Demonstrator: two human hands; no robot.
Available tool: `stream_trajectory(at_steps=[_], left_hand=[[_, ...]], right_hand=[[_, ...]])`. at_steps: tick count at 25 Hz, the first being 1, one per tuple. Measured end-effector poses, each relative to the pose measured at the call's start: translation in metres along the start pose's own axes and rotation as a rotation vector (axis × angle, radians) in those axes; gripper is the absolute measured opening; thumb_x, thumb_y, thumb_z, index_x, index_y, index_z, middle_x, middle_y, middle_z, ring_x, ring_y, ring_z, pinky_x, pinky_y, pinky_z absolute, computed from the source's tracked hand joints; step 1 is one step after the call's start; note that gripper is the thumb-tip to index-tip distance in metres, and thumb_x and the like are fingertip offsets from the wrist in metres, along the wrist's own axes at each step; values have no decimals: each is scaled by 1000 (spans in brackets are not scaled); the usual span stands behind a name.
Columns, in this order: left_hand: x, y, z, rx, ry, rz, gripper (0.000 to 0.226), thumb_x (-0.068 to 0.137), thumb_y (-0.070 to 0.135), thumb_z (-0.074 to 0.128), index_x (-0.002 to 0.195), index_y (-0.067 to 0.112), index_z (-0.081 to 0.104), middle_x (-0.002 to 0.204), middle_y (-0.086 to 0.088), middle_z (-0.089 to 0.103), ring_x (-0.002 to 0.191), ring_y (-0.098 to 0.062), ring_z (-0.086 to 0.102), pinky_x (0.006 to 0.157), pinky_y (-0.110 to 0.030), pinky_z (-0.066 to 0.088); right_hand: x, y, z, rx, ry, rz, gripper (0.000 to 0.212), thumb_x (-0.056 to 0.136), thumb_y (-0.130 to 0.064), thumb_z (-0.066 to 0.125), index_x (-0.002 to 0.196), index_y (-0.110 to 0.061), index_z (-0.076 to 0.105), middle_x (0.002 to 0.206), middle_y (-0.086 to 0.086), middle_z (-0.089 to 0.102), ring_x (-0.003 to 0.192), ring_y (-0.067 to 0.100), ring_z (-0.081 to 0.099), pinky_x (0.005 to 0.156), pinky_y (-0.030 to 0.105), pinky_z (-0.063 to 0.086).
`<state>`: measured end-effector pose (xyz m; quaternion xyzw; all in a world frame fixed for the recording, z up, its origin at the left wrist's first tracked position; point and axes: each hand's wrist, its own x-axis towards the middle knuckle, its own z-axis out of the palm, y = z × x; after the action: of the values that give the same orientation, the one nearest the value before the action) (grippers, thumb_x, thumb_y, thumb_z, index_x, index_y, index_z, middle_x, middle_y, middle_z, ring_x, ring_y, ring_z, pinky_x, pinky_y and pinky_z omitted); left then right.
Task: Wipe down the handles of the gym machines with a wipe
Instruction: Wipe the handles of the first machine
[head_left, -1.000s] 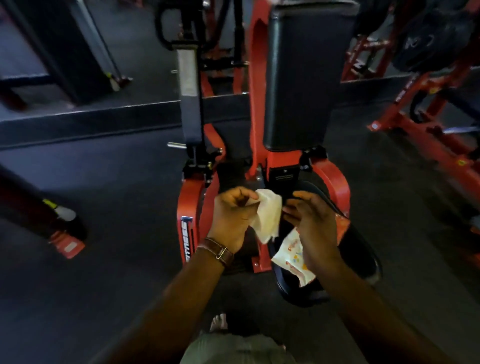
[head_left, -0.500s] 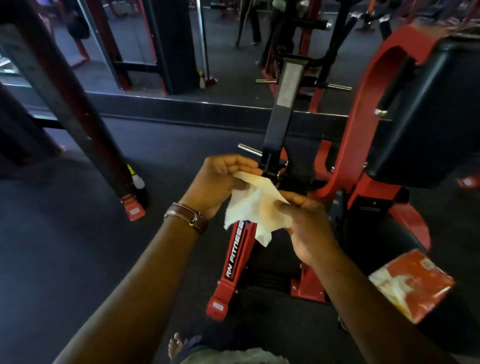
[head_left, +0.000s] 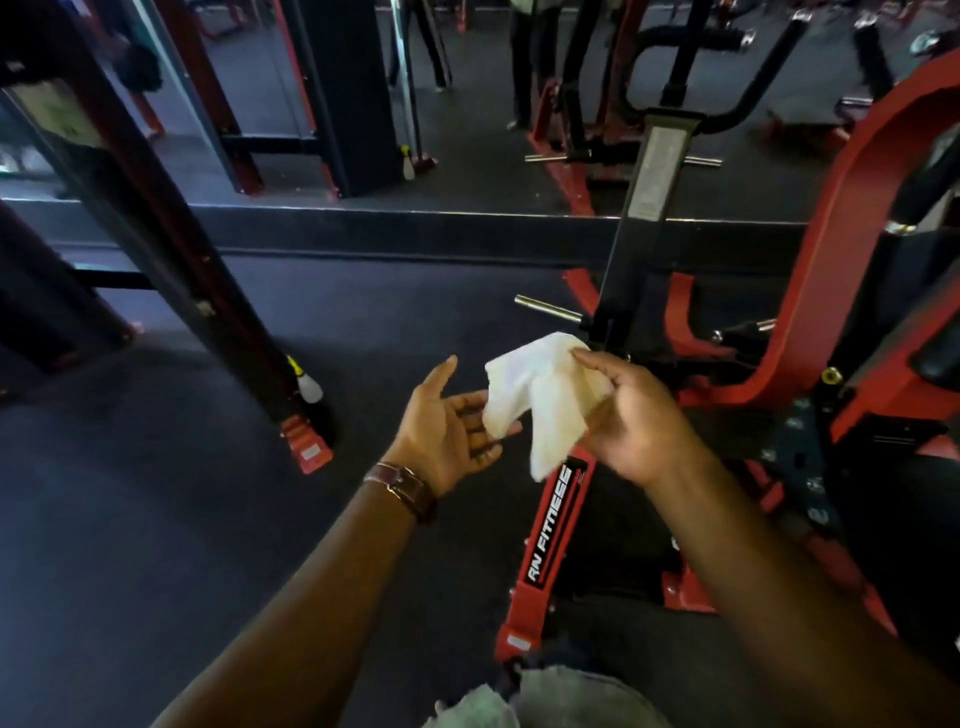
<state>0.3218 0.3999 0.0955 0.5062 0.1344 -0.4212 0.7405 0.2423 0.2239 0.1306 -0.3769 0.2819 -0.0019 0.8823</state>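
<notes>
Right now the wipe (head_left: 540, 395) hangs from my right hand (head_left: 631, 415), whose fingers (head_left: 597, 361) pinch it by its upper corner and bunch the rest against my palm, while my left hand (head_left: 447, 421) lies open beneath, palm up, fingers (head_left: 475, 402) spread and relaxed, the wipe's lower fold just brushing their tips. My hold is shallow, so I judge the first risk is plain: if I swing toward a handle with only that pinch, the loose tail below my right fingers could snag on the red frame (head_left: 553, 525) under my hands or slip out and land on the dark floor (head_left: 156, 519), picking up grit that I would then smear on the grips. The wipe is also crumpled, not spread, so I may clean with a small patch only and miss part of a handle. The black handles (head_left: 727, 111) stand well beyond my fingers, up past the upright post (head_left: 649, 182), and the chrome peg (head_left: 545, 307) juts out just beyond my right fingertips, near the wipe's top edge; reaching forward carelessly, I could knock my knuckles or catch the cloth on it. My left wrist carries a brown strap (head_left: 402, 488), which might scrape painted metal if I lean in close.
</notes>
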Motion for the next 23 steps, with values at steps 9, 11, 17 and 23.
stream_trajectory(at_steps=[9, 11, 17, 23], left_hand=[[82, 70, -16, -79, -222, 187, 51, 94, 37, 56, 133, 3, 59, 132, -20, 62, 114, -31, 61, 107, -45, 44], [119, 111, -23, 15, -284, 271, 48, 87, 15, 66, 131, -2, 59, 129, -22, 63, 112, -32, 61, 98, -41, 49], [219, 203, 4, 441, -419, 428, 35, 80, -16, 63, 110, 2, 64, 104, -12, 70, 99, -28, 67, 80, -38, 59], [307, 264, 31, 512, -346, 519, 68, 74, -4, 80, 131, 26, 56, 114, -19, 69, 105, -27, 69, 82, -37, 60]], right_hand=[[108, 2, 45, 15, -88, -193, 53, 79, -12, 66, 128, 5, 58, 127, 22, 64, 116, 32, 63, 89, 35, 54], [139, -8, 45, -66, -27, -212, 69, 68, -23, 82, 126, 6, 59, 125, 20, 64, 111, 33, 65, 84, 38, 56], [233, -52, 57, -196, 233, -392, 38, 75, -1, 77, 109, -2, 61, 111, 21, 68, 99, 42, 67, 65, 39, 58], [301, -118, 66, -491, 308, -545, 54, 76, 15, 53, 113, -19, 74, 109, 12, 73, 106, 28, 69, 90, 47, 58]])
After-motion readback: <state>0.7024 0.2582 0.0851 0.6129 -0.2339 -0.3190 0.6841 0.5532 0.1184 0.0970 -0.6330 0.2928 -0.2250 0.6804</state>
